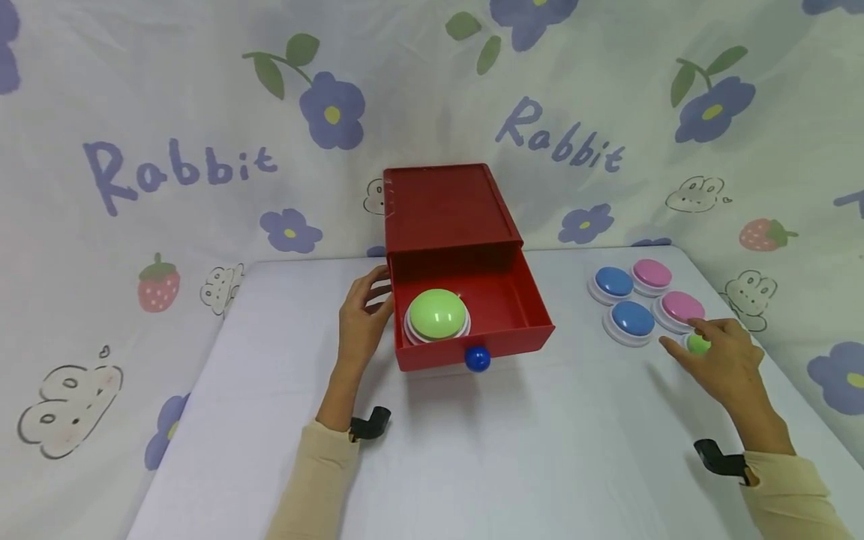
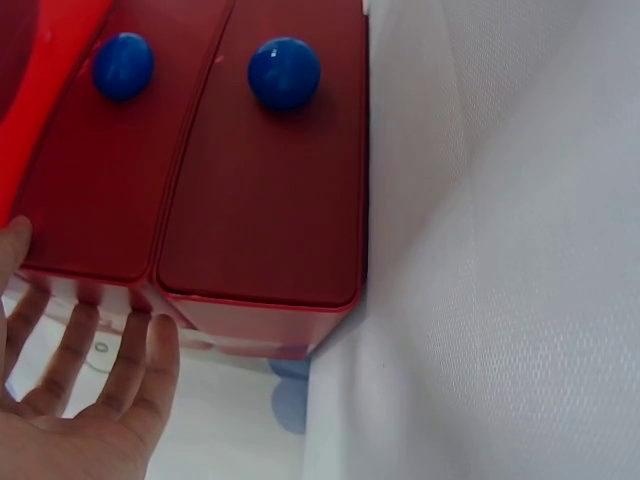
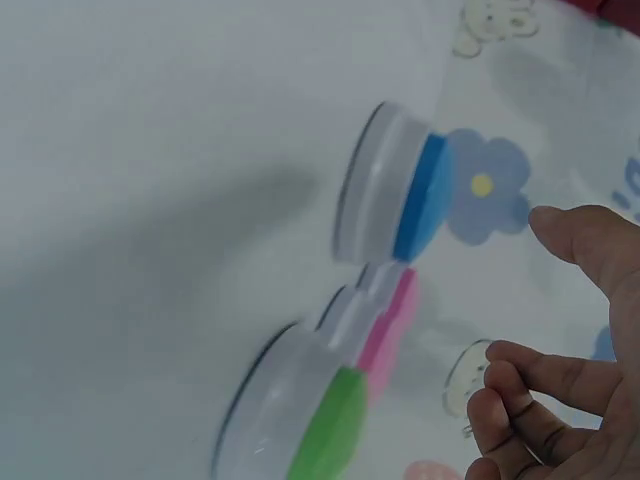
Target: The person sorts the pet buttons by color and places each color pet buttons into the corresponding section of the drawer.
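Note:
A red drawer cabinet (image 1: 445, 206) stands on the table with its top drawer (image 1: 499, 300) pulled out. Inside that drawer, at the front left, sits a green push button (image 1: 437, 313) on a white base. My left hand (image 1: 361, 319) rests against the cabinet's left side, fingers extended in the left wrist view. Over at the right, my right hand (image 1: 729, 364) hovers above another green button (image 1: 697, 344), thumb and fingers apart, holding nothing. The hand partly hides this button in the head view. Beside it are a pink button (image 1: 682, 306) and a blue button (image 1: 633, 318).
Farther back on the right stand a second blue button (image 1: 614, 281) and a second pink one (image 1: 652, 273). A blue knob (image 1: 477, 359) juts from the pulled-out drawer. Lower drawers (image 2: 270, 190) are closed. A patterned cloth (image 1: 432, 90) hangs behind the white table (image 1: 513, 465).

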Tool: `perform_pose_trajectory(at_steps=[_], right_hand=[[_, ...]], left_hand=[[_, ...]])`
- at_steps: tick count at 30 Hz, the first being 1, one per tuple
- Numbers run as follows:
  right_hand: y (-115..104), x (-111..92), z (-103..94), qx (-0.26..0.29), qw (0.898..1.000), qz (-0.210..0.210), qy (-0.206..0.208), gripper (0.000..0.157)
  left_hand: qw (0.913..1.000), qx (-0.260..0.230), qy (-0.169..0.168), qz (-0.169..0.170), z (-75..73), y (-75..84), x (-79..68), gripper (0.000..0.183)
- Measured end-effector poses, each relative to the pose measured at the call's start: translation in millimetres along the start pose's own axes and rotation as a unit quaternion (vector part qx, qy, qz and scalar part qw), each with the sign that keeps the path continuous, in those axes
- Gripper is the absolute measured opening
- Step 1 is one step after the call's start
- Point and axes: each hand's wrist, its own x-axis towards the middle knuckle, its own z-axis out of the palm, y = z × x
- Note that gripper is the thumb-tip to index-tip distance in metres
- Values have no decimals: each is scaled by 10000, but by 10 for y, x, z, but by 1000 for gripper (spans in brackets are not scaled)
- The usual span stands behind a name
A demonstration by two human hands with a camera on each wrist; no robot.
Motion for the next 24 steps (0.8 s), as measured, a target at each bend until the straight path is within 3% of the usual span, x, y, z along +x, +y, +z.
perform_pose_trajectory(at_steps=[15,24], right_hand=[[502,25,43,-618,9958,594,-336,96],[688,-36,66,-663,9943,714,-423,96]], left_hand=[[9998,188,80,-78,-17,29,-22,51],[9998,124,81,-99,-1,40,-11,50]])
